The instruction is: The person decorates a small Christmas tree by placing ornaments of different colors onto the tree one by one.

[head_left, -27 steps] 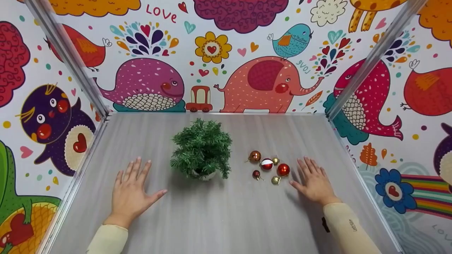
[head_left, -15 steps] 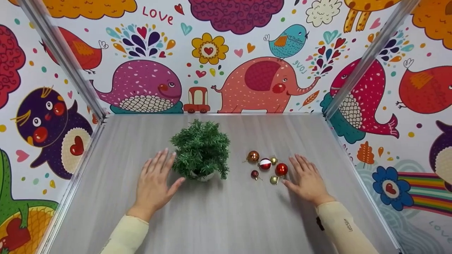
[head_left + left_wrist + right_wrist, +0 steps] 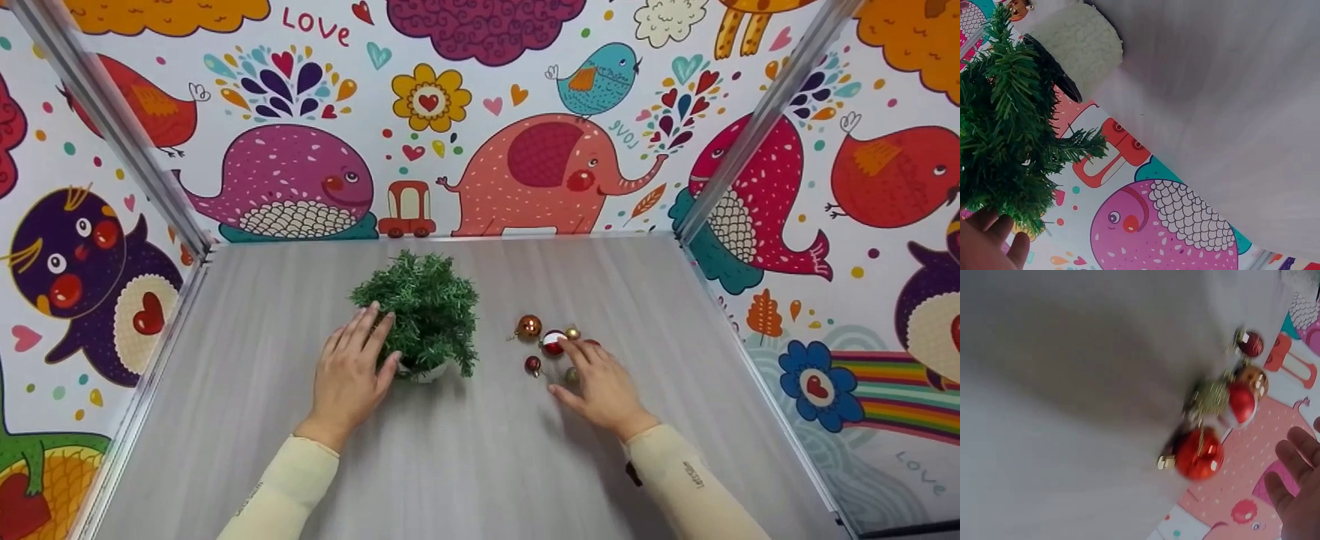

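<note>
A small artificial Christmas tree [image 3: 424,304] stands upright in a white pot [image 3: 1081,48]. My left hand [image 3: 349,382] is at its left side, fingers extended and overlapping the outer branches; whether they touch cannot be told. To the right lies a cluster of Christmas baubles: a copper one [image 3: 529,327], a red-and-white one [image 3: 553,343], a small dark red one [image 3: 532,365], small gold ones [image 3: 573,331] and a shiny red one [image 3: 1201,454]. Over this cluster hovers my right hand [image 3: 600,386], fingers loosely extended, holding nothing. It partly hides the red bauble and one gold bauble in the head view.
The grey wood-grain table [image 3: 480,465] meets a patterned back wall [image 3: 300,180] printed with cartoon animals. Similar panels stand at left and right, with metal rails [image 3: 127,142] along the corners and edges.
My left hand has moved right and forward, up to the tree. My right hand has moved left, over the baubles. The head view has shifted slightly; tree and baubles stay in place.
</note>
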`<state>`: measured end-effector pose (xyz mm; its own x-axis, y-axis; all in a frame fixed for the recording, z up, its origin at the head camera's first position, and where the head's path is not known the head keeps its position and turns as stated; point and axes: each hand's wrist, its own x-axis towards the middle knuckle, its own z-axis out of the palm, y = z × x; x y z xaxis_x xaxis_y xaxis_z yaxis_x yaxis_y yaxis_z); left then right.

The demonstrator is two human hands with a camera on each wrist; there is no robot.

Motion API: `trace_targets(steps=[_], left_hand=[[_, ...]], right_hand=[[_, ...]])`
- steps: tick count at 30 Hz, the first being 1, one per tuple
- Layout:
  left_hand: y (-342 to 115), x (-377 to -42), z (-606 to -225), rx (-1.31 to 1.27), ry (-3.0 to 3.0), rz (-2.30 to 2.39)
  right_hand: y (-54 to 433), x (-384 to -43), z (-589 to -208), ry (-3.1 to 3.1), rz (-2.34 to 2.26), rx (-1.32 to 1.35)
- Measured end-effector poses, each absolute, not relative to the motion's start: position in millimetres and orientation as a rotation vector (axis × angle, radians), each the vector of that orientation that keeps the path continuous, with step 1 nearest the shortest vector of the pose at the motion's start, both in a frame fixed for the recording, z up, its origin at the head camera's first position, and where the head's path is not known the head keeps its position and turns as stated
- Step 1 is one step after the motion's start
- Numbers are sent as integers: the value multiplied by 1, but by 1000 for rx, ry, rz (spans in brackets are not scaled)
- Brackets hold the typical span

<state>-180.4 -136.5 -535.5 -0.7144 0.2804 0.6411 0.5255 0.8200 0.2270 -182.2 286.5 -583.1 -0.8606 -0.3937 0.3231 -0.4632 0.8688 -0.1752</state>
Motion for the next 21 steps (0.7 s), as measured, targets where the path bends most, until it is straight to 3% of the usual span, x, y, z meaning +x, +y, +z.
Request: trace_targets(steps=[6,21], left_hand=[[-135,-182,-536,-588,-2392,-532],[-136,-183,-538,-587,-2397,-539]], right_hand=[[277,-184,-596,-2745,331,609],[306,-184,-620,-2783,269,450]])
